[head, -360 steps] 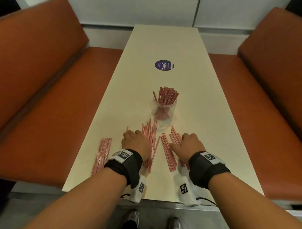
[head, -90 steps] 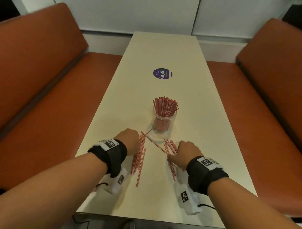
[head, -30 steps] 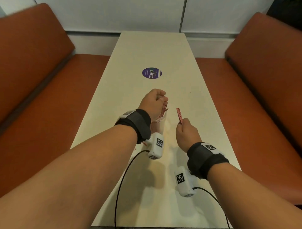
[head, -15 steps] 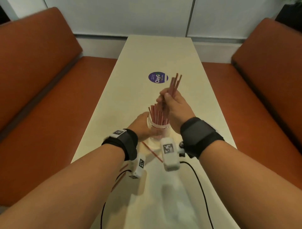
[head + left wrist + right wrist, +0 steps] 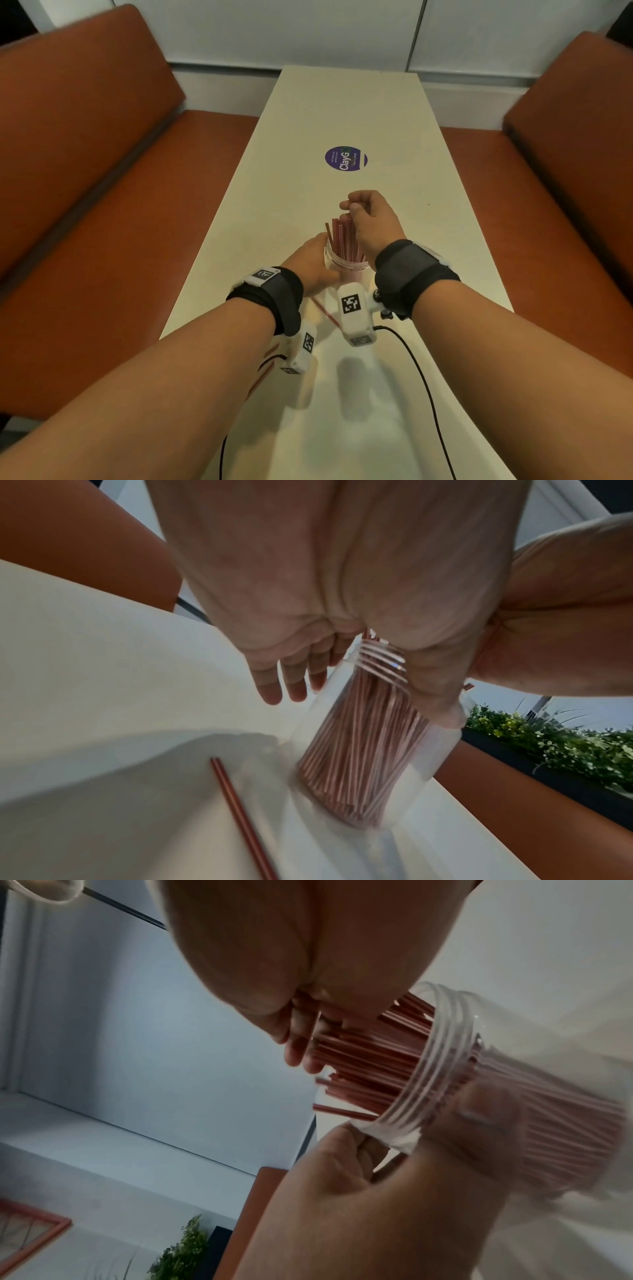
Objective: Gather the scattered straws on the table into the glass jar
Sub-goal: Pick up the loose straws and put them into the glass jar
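The left hand [image 5: 310,265] gripped the clear threaded glass jar [image 5: 342,265] of upright red straws [image 5: 342,240], the right hand [image 5: 371,222] hung loosely curled above them, and a loose red striped straw [image 5: 323,310] lay lengthwise just nearer, closest to the left wrist.

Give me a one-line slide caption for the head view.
Left hand steadies the glass jar while right hand settles straws into it.

Clear glass jar [image 5: 346,265] packed with red straws [image 5: 342,240] stands on the table.
Threaded mouth open, straws upright above the rim; one loose straw [image 5: 240,815] lies flat just beside it.
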### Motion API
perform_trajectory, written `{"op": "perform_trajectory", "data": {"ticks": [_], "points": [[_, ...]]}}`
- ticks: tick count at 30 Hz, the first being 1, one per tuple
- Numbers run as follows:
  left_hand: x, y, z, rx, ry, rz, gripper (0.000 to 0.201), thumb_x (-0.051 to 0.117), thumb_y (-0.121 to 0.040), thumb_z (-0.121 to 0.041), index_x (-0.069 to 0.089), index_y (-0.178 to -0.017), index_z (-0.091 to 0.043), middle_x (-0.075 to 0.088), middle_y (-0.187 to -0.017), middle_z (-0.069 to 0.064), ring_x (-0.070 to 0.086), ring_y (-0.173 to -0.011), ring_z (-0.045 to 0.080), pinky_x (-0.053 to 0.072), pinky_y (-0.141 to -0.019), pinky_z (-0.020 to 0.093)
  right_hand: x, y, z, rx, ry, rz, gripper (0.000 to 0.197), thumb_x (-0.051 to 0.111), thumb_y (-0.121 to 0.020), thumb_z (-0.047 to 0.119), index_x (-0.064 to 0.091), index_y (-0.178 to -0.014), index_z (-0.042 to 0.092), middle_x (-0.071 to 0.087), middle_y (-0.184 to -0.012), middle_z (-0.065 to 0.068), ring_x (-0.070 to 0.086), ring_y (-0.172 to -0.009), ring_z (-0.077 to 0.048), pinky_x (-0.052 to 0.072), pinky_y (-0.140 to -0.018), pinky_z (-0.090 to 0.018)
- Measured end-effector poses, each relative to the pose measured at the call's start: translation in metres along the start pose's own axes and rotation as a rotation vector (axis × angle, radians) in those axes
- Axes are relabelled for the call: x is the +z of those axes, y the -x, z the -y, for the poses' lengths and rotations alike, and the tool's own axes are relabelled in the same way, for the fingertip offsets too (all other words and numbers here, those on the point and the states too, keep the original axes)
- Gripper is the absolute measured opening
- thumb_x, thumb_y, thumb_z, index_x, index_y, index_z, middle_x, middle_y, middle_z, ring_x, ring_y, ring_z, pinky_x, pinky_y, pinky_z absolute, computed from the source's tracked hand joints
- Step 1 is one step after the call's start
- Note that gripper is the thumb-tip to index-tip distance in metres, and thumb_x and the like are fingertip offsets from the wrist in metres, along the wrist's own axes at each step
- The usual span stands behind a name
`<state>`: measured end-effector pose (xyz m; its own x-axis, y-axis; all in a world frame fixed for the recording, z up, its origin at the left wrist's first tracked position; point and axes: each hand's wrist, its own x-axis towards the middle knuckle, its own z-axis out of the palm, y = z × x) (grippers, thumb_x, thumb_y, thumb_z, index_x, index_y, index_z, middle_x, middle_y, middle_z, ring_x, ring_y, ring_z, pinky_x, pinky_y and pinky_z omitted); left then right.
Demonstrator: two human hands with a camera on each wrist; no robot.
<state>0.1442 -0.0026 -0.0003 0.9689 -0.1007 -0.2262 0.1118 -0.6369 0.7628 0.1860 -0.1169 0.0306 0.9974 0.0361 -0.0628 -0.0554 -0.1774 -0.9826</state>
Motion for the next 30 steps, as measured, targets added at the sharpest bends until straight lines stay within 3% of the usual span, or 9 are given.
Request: {"op": "perform_trajectory", "data": {"ticks": [3, 5, 8, 10, 13, 16, 18, 23, 30], "points": [[-0.005, 0.000, 0.007, -0.065, -0.065, 0.003, 0.094, 0.078, -0.073, -0.041, 0.026, -0.147, -0.017, 0.040, -0.149, 0.001, 0.041, -0.134, 0.020, 0.038, -0.106, 0.033, -0.006, 0.000, 0.009, -0.137, 0.045, -0.034, 0.023, 0.046, -0.097, 0.010, 0.054, -0.119, 0.012, 0.063, -0.109, 0.003, 0.061, -0.101, -0.012, 0.049, -0.094, -0.027], [-0.013, 0.007, 0.013, -0.126, -0.102, -0.027, 0.096, 0.076, -0.075, -0.043, 0.021, -0.150, -0.018, 0.035, -0.152, 0.001, 0.040, -0.135, 0.020, 0.038, -0.109, 0.039, -0.011, 0.006, 0.018, -0.235, 0.086, -0.081, 0.019, 0.052, -0.094, 0.013, 0.057, -0.112, 0.017, 0.064, -0.104, 0.006, 0.061, -0.098, -0.009, 0.048, -0.093, -0.023], [-0.025, 0.028, 0.026, -0.164, -0.271, -0.085, 0.060, 0.070, -0.082, -0.039, 0.046, -0.133, -0.017, 0.055, -0.132, 0.002, 0.056, -0.113, 0.019, 0.047, -0.094, 0.033, -0.017, 0.030, 0.028, -0.331, 0.167, -0.115, 0.008, 0.061, -0.088, 0.020, 0.058, -0.095, 0.023, 0.061, -0.084, 0.010, 0.058, -0.078, -0.004, 0.050, -0.079, -0.018], [-0.028, 0.047, 0.034, -0.208, -0.420, -0.038, 0.036, 0.066, -0.085, -0.037, 0.058, -0.115, -0.020, 0.062, -0.114, 0.001, 0.058, -0.093, 0.016, 0.046, -0.080, 0.027, -0.016, 0.049, 0.021, -0.351, 0.342, -0.030, 0.003, 0.063, -0.087, 0.023, 0.062, -0.089, 0.022, 0.059, -0.077, 0.011, 0.054, -0.070, -0.001, 0.047, -0.071, -0.016], [-0.016, 0.073, 0.043, -0.234, -0.642, 0.120, 0.027, 0.066, -0.084, -0.038, 0.064, -0.102, -0.018, 0.064, -0.102, 0.000, 0.056, -0.084, 0.016, 0.042, -0.070, 0.023, -0.005, 0.071, -0.014, -0.240, 0.726, 0.274, 0.014, 0.059, -0.090, 0.023, 0.069, -0.096, 0.014, 0.062, -0.083, 0.007, 0.058, -0.077, -0.011, 0.048, -0.076, -0.021], [0.002, 0.092, 0.049, -0.234, -0.757, 0.134, 0.025, 0.068, -0.082, -0.039, 0.066, -0.088, -0.015, 0.063, -0.084, 0.002, 0.058, -0.074, 0.020, 0.039, -0.059, 0.024, 0.003, 0.083, -0.051, -0.050, 1.004, 0.371, 0.023, 0.058, -0.091, 0.022, 0.066, -0.110, 0.013, 0.065, -0.101, -0.002, 0.062, -0.091, -0.021, 0.050, -0.082, -0.029], [0.012, 0.097, 0.054, -0.228, -0.802, 0.128, 0.024, 0.063, -0.086, -0.034, 0.070, -0.093, -0.012, 0.067, -0.089, 0.006, 0.063, -0.081, 0.023, 0.042, -0.064, 0.028, 0.006, 0.084, -0.064, 0.020, 1.085, 0.391, 0.029, 0.062, -0.089, 0.026, 0.064, -0.115, 0.014, 0.063, -0.114, -0.004, 0.061, -0.101, -0.023, 0.048, -0.085, -0.031], [0.022, 0.097, 0.058, -0.185, -0.863, 0.134, 0.022, 0.047, -0.093, -0.008, 0.067, -0.103, -0.006, 0.067, -0.105, 0.012, 0.064, -0.096, 0.028, 0.044, -0.073, 0.029, 0.007, 0.085, -0.068, 0.076, 1.291, 0.465, 0.023, 0.055, -0.091, 0.015, 0.065, -0.112, 0.010, 0.062, -0.115, -0.009, 0.062, -0.102, -0.025, 0.049, -0.084, -0.031], [0.031, 0.088, 0.055, -0.281, -0.730, 0.183, 0.027, 0.046, -0.093, -0.011, 0.055, -0.117, -0.005, 0.054, -0.122, 0.013, 0.059, -0.108, 0.029, 0.043, -0.081, 0.030, -0.005, 0.092, -0.071, 0.208, 1.407, 0.544, 0.026, 0.054, -0.093, 0.019, 0.065, -0.111, 0.004, 0.066, -0.116, -0.011, 0.065, -0.105, -0.026, 0.044, -0.073, -0.027]]}}
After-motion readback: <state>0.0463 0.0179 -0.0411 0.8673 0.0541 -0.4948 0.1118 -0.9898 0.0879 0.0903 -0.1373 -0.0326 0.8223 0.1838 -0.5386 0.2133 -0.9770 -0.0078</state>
